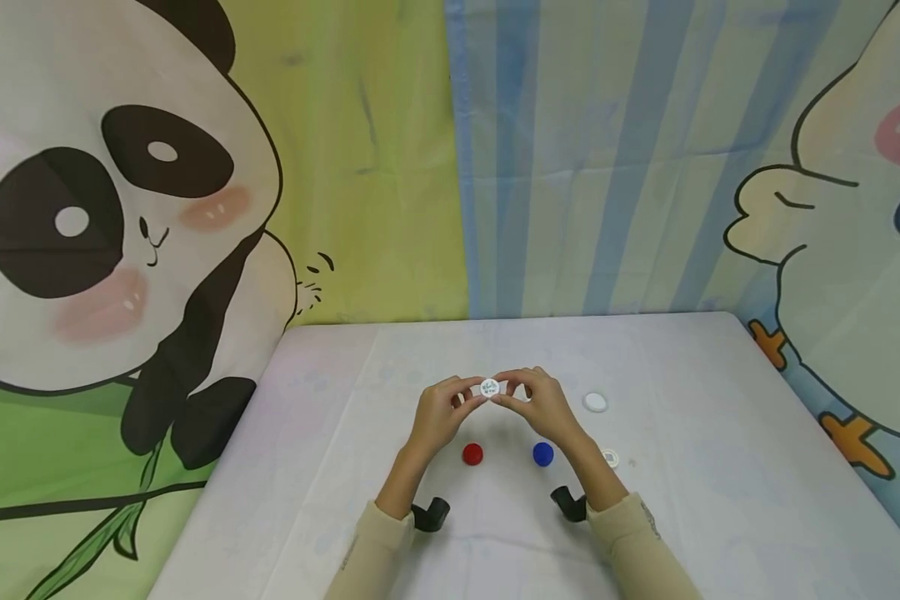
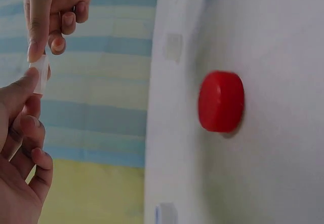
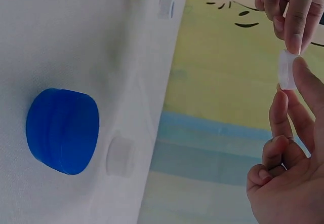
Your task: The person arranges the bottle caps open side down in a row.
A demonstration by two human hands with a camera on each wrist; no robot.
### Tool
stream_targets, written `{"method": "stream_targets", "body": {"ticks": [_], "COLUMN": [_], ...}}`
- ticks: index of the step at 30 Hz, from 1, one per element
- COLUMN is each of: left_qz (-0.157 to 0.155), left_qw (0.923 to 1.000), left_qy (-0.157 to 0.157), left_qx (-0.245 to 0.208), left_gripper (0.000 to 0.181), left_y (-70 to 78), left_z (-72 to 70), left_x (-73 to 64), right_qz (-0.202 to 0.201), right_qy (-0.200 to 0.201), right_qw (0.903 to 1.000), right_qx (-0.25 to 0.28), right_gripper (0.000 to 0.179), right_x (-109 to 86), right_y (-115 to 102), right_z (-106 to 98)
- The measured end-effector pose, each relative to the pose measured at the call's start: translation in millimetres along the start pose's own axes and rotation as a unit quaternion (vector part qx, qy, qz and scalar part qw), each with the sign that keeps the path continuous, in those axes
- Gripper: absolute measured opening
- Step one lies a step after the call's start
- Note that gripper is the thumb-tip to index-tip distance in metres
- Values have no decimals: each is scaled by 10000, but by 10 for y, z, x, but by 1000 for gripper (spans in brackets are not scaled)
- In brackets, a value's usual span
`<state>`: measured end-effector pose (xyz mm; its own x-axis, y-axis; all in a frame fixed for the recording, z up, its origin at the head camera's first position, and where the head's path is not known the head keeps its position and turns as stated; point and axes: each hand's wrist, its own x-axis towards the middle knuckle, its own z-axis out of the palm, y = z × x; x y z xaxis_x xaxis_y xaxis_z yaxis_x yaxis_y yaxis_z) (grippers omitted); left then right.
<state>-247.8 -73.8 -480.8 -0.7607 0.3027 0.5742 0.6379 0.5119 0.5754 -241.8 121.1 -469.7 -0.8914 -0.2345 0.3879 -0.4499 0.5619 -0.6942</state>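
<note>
Both hands pinch one white bottle cap (image 1: pixel 490 387) between them, raised over the table with its printed top facing the head camera. My left hand (image 1: pixel 441 408) holds the cap's left edge between thumb and finger, and my right hand (image 1: pixel 537 404) has its right edge the same way. In the right wrist view the cap (image 3: pixel 287 72) shows a pale, slightly see-through side. Nearer than the hands, a red cap (image 1: pixel 472 454) sits on the left and a blue cap (image 1: pixel 543 454) on the right.
A white table (image 1: pixel 330 417) spreads beneath the hands. Right of the right hand lies a white cap (image 1: pixel 595 402); another white cap (image 1: pixel 610 458) is partly behind the right forearm. The left wrist view shows a small white piece with a blue edge (image 2: pixel 166 214). Cartoon-printed curtains (image 1: pixel 390 167) hang behind.
</note>
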Motion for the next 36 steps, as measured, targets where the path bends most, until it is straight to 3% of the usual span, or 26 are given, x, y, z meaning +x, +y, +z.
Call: {"method": "stream_targets", "body": {"ticks": [5,12,17,23,36], "left_qz": [-468,-1017,-1358,-1638,-1973], "left_qw": [9984,9900,9849,9793,9677], "left_qy": [-110,-291,-696,-1032,-1086], "left_qx": [298,932,816,585,1130], "left_gripper": [27,28,25,23,18], "left_y": [-235,-391,-463,-521,-527], "left_z": [163,264,313,393,482], "left_x": [25,36,36,18,30], "right_qz": [245,784,1018,898,688], "right_qy": [-242,-620,-895,-1064,-1294], "right_qw": [9994,9948,9906,9895,9835], "right_qx": [-71,-176,-196,-383,-1061], "right_gripper": [28,26,24,22,23], "right_x": [132,255,301,315,340], "right_y": [213,370,441,503,524], "right_z": [170,341,419,483,549]}}
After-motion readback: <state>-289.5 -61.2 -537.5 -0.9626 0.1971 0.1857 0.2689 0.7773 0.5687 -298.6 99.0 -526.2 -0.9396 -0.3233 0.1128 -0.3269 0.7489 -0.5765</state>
